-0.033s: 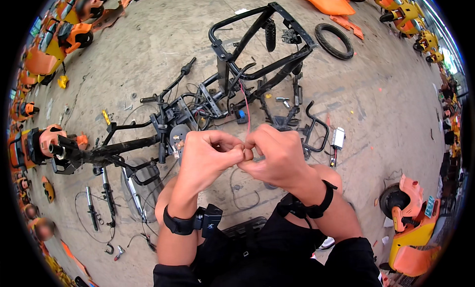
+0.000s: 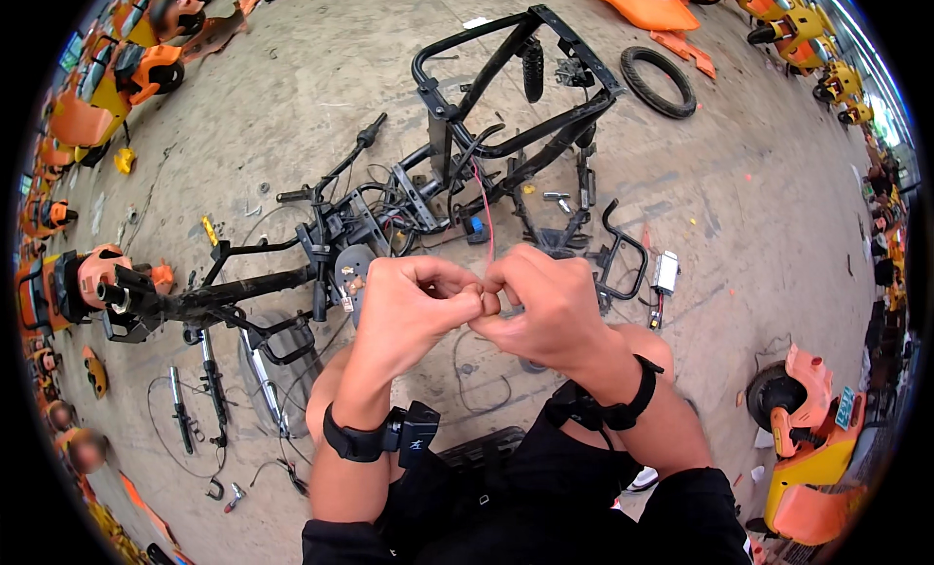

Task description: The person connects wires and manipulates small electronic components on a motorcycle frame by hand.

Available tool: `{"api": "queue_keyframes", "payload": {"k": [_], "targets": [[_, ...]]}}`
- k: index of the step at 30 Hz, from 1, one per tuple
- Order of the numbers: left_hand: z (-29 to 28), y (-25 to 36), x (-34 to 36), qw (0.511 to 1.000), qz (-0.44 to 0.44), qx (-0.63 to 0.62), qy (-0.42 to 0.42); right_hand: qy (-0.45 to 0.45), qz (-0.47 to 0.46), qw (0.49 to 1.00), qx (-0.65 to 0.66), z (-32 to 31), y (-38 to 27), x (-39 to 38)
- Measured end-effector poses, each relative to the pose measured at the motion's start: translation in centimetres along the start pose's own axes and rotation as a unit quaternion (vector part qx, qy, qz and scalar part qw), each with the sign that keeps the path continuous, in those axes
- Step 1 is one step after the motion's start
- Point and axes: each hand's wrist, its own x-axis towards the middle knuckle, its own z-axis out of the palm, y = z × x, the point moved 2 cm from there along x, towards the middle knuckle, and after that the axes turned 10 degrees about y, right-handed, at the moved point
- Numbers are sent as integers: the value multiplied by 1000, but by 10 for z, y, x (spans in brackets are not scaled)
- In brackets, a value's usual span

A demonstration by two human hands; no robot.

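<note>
My left hand (image 2: 409, 302) and my right hand (image 2: 550, 307) meet at the middle of the view, fingertips pinched together on a thin red wire (image 2: 484, 224). The wire runs up from my fingers to a tangle of cables by a stripped black scooter frame (image 2: 506, 88) lying on the concrete floor. What exactly sits between my fingertips is hidden by the fingers. Both wrists wear black bands, and the left band carries a small black device (image 2: 413, 437).
A black handlebar and fork assembly (image 2: 243, 292) lies to the left. A small white box (image 2: 666, 271) and a black rack (image 2: 623, 254) lie to the right. A loose tyre (image 2: 659, 81) and orange panels (image 2: 642, 5) lie farther off. Orange scooters (image 2: 817, 448) line both sides.
</note>
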Motion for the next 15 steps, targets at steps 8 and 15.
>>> {"api": "queue_keyframes", "payload": {"k": [8, 15], "targets": [[-7, 2, 1, 999, 5, 40, 9, -16, 54, 997, 56, 1, 8, -3], [-5, 3, 1, 997, 6, 81, -2, -64, -25, 997, -27, -1, 8, -1]]}}
